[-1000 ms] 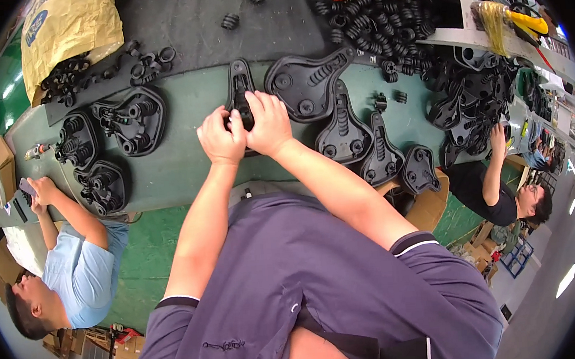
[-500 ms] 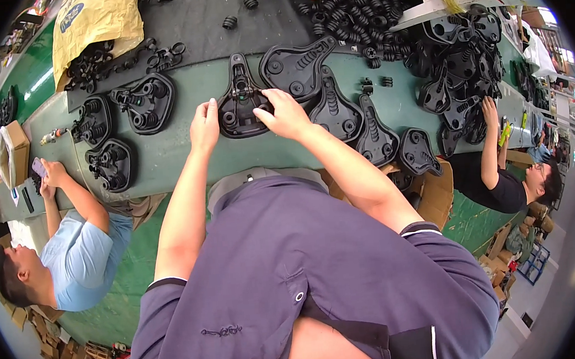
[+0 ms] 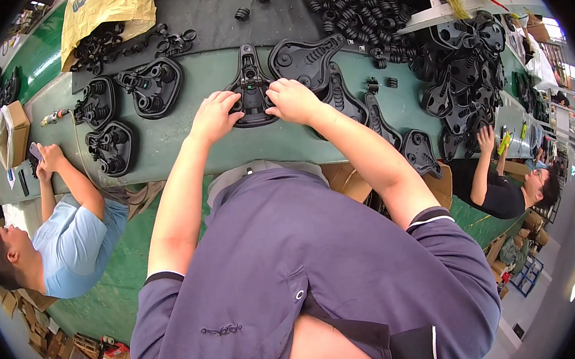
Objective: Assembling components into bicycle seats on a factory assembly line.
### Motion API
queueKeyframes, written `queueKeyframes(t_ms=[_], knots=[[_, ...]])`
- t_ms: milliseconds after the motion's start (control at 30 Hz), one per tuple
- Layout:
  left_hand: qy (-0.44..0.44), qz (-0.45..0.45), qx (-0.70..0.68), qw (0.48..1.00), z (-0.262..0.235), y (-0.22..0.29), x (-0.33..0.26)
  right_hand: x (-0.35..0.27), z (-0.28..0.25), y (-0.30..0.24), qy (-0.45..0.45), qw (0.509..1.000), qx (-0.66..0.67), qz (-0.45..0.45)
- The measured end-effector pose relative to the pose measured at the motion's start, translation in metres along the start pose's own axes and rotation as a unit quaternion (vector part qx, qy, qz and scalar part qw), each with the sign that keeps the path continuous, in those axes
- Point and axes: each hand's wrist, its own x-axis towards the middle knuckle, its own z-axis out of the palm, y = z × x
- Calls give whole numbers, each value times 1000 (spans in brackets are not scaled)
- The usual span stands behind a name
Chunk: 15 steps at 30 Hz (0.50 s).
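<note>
Factory assembly bench [image 3: 183,144], saddle bases [image 3: 152,89]

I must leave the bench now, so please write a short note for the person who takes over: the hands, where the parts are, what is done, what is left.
Left hand and right hand: both grip the black saddle base, one on each side of its wide end, on the green table.
Parts: three fitted-looking bases lie to the left; a row of bare bases to the right; a heap of black coil springs at the far edge.
Done: hard to tell how far this base's fitting is.
Left: probably this base, then the right-hand row.
</note>
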Motion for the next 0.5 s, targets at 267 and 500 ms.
queueKeyframes(t_ms=[267, 500], knots=[[90, 105, 92, 986, 24, -5, -10, -3, 2, -10, 30, 993, -100, -48], [90, 19, 29, 995, 8, -1, -13, 4, -10, -12, 45, 965, 169, 193]])
